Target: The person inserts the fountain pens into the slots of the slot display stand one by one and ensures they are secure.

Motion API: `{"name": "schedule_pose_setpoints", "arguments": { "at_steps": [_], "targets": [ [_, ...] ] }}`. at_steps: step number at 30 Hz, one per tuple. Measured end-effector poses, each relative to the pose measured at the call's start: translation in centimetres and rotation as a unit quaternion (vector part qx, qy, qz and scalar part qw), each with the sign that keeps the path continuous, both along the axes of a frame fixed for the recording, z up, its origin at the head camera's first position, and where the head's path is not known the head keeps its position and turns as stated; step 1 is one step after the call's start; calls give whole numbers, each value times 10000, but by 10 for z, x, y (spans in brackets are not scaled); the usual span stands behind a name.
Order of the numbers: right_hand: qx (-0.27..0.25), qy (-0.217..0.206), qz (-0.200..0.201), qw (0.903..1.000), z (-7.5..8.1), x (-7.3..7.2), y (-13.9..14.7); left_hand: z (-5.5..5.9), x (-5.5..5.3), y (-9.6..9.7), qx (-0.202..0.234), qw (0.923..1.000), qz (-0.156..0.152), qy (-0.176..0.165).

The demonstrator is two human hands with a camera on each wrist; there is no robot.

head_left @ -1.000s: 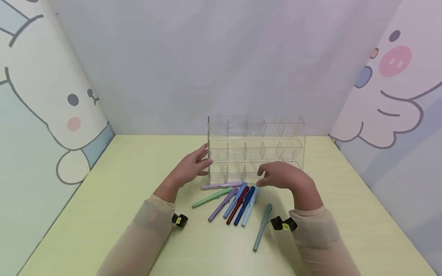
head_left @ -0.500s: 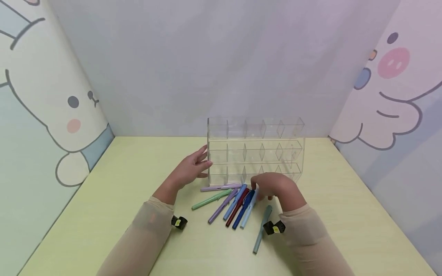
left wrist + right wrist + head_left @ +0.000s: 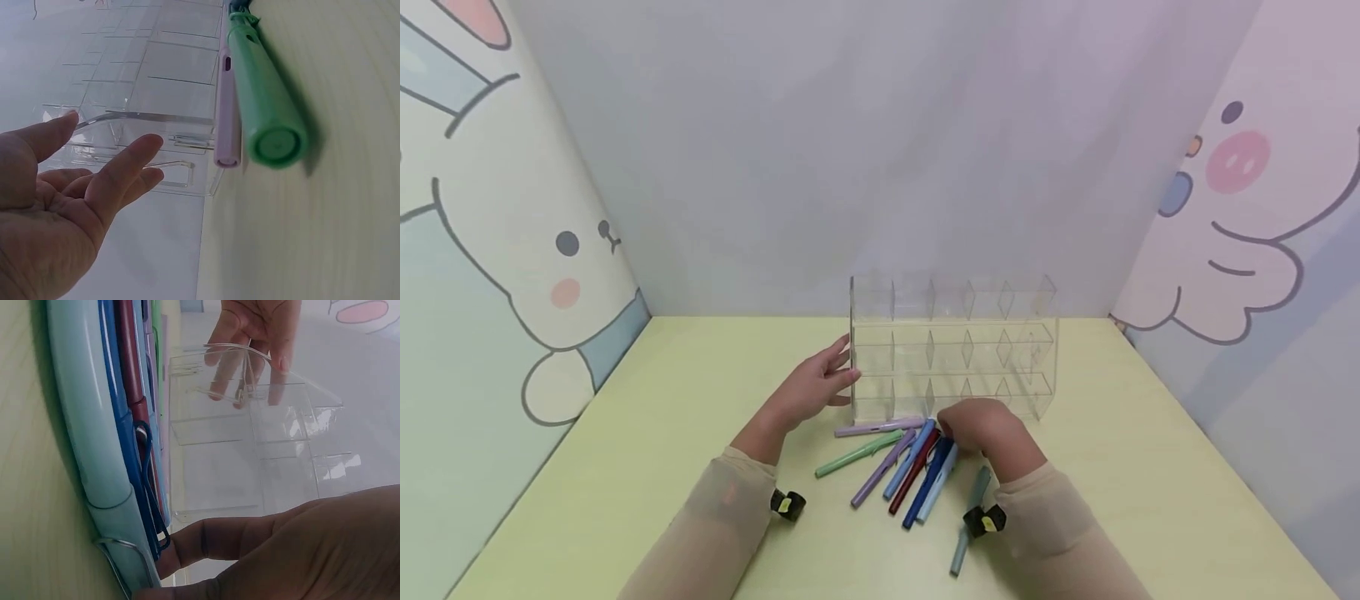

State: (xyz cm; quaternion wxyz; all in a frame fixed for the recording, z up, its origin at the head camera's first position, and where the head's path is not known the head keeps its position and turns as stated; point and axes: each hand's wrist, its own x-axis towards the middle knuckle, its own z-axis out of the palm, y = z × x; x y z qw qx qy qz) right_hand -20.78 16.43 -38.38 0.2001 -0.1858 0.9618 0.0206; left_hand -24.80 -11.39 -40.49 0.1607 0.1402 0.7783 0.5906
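Note:
A clear acrylic rack with three tiers of compartments stands on the table. My left hand is at its left side panel, thumb in front and the relaxed fingers behind; the left wrist view shows the fingers spread around the panel edge. In front of the rack, several capped pens lie fanned out. My right hand reaches down to their far ends. Its thumb and index finger pinch the cap of the light blue pen, close against the dark blue pen. The other right fingers are hidden.
Left of the dark blue pen lie maroon, blue, purple, green and lilac pens. A grey-green pen lies apart, under the right wrist camera. Curtain-like walls surround the table.
My right hand has come down and leftward from above the rack's lower tier to the pens. The dark blue pen has slid slightly towards me. My left hand stays at the panel.

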Motion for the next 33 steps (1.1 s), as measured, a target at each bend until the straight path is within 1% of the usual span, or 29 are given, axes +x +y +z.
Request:
{"name": "schedule_pose_setpoints", "arguments": {
  "at_steps": [3, 4, 8, 10, 12, 14, 16, 20, 22, 24, 27, 29, 32, 33],
  "targets": [
    [46, 154, 171, 9997, 2, 0, 2, 0, 1, 0, 52, 10000, 6, -41],
    [11, 121, 167, 9998, 3, 1, 3, 0, 2, 0, 75, 10000, 6, -65],
    [-297, -155, -78, 9994, 8, 3, 10, -2, 3, -1, 101, 9999, 24, -108],
    [-548, -340, -270, 9976, 13, 3, 15, -2, 3, -1, 17, 10000, 36, -84],
    [-862, -461, -357, 9946, 18, 3, 20, -1, 2, -1, -54, 10000, 36, -64],
    [-1253, -553, -354, 9899, 25, 3, 25, -1, 2, -1, -129, 9999, 41, -36],
    [-1672, -653, -262, 9834, 31, 3, 30, -1, 1, -2, -145, 9999, 44, -64],
    [-2416, -820, 54, 9669, 43, 3, 40, -3, 1, -3, -154, 9998, 63, -140],
    [-2746, -817, 172, 9579, 47, 3, 45, -4, 1, -3, -136, 9997, 73, -174],
    [-3034, -695, 289, 9499, 52, 2, 50, -4, 1, -4, -109, 9998, 78, -172],
    [-3488, -433, 352, 9355, 57, 0, 56, -5, 0, -3, -31, 9998, 64, -172],
    [-3890, -293, 324, 9202, 61, 0, 59, -5, 0, -3, 4, 9999, 29, -155],
    [-4559, -20, 258, 8897, 66, 1, 62, -6, -1, -2, 1, 10000, -11, -99],
    [-4777, 95, 269, 8780, 67, 1, 63, -6, -2, -2, 3, 10000, -18, -80]
  ]
}}
